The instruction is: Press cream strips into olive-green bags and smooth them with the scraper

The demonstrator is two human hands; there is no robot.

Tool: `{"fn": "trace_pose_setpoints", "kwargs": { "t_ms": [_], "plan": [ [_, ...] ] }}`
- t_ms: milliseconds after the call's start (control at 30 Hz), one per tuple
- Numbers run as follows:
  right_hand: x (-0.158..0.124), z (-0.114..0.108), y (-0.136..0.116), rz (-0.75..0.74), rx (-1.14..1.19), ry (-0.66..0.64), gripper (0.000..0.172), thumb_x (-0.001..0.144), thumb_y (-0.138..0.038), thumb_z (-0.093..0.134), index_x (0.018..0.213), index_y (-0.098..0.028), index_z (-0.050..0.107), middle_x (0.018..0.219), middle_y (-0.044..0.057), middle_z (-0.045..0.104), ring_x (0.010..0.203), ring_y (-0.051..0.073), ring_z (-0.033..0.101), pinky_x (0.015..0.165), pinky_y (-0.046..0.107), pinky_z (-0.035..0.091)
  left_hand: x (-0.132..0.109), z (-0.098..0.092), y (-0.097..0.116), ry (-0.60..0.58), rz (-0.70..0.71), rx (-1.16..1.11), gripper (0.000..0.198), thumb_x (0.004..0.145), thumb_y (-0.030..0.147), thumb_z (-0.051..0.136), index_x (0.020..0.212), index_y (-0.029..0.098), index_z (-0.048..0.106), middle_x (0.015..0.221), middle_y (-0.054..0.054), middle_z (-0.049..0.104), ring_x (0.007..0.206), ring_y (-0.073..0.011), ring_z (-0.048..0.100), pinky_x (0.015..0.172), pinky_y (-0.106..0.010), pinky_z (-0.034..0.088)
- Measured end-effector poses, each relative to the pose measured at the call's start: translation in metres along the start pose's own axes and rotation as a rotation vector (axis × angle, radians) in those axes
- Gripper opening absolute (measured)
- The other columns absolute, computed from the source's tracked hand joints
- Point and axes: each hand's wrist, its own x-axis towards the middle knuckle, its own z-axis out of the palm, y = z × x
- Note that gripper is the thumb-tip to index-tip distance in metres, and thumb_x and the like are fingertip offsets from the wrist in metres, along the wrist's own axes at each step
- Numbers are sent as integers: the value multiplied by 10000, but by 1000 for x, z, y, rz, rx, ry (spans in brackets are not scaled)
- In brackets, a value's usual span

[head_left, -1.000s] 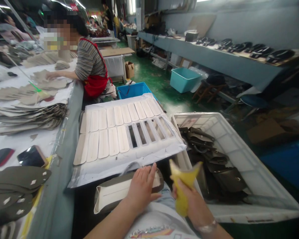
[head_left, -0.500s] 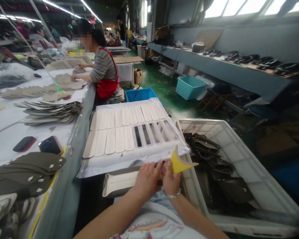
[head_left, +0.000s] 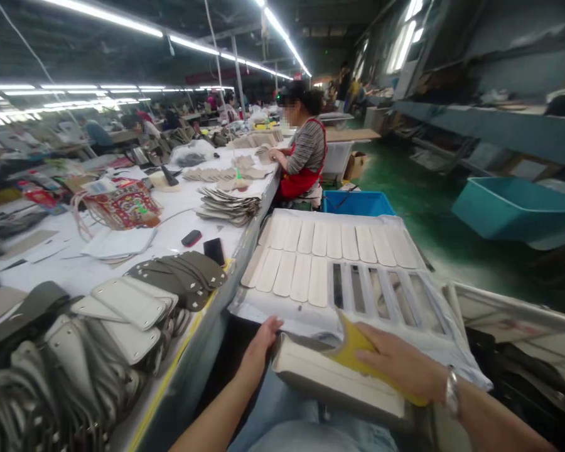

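A cream leather piece with a dark edge (head_left: 329,376) lies across my lap. My left hand (head_left: 258,348) grips its left end, fingers curled round the edge. My right hand (head_left: 400,364) presses a yellow scraper-like tool (head_left: 355,348) flat onto the top of the piece, fingers closed over it. Just beyond my hands lies a white die-cut sheet (head_left: 339,263) with rows of cream strips (head_left: 311,257) and several empty slots.
A long white worktable (head_left: 136,251) on my left carries stacks of grey and cream leather parts (head_left: 122,307), a phone (head_left: 213,250) and a patterned bag (head_left: 120,204). A co-worker in a red apron (head_left: 304,157) sits farther along. A white crate (head_left: 513,326) stands right; blue bins behind.
My head has turned left and up, showing more of the worktable. My right hand has brought the yellow tool down flat onto the cream piece; my left hand shifted to its left end.
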Motion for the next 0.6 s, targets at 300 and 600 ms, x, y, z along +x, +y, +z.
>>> {"fn": "trace_pose_setpoints", "kwargs": {
  "t_ms": [300, 600],
  "plan": [
    [114, 51, -20, -172, -962, -134, 412, 891, -444, 347, 783, -160, 625, 729, 107, 648, 685, 230, 610, 586, 307, 389, -4, 24, -14, -18, -150, -277, 663, 921, 485, 10, 1155, 152, 534, 1128, -68, 613, 1077, -196, 538, 959, -389, 387],
    [153, 70, -21, -581, -915, -190, 445, 924, -414, 289, 726, -167, 602, 689, 73, 615, 633, 182, 560, 585, 292, 351, 5, 28, -9, 154, -478, -399, 750, 854, 639, 107, 959, 144, 661, 896, -59, 689, 935, -233, 593, 863, -348, 432]
  ]
}}
